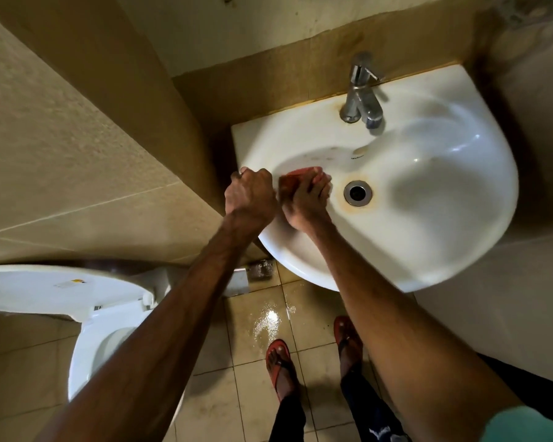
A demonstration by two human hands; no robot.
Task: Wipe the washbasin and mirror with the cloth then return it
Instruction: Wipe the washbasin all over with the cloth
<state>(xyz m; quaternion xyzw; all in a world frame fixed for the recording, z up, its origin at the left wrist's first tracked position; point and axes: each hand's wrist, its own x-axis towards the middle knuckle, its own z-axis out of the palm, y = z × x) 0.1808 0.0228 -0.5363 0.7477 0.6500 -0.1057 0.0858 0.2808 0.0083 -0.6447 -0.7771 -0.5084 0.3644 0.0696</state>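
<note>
A white washbasin (428, 237) is mounted on the wall ahead of me, with a chrome tap (363, 97) at its back and a rust-ringed drain (358, 193) in the bowl. My right hand (307, 199) presses a red cloth (289, 180) against the bowl's left inner wall, just left of the drain. Only a small part of the cloth shows under the fingers. My left hand (249, 194) is closed over the basin's left rim beside it. No mirror is in view.
A white toilet (103, 330) with its lid up stands at the lower left, close to the tiled wall (61, 154). The tiled floor (268, 317) below the basin is wet and shiny. My feet in red sandals (278, 362) stand in front of the basin.
</note>
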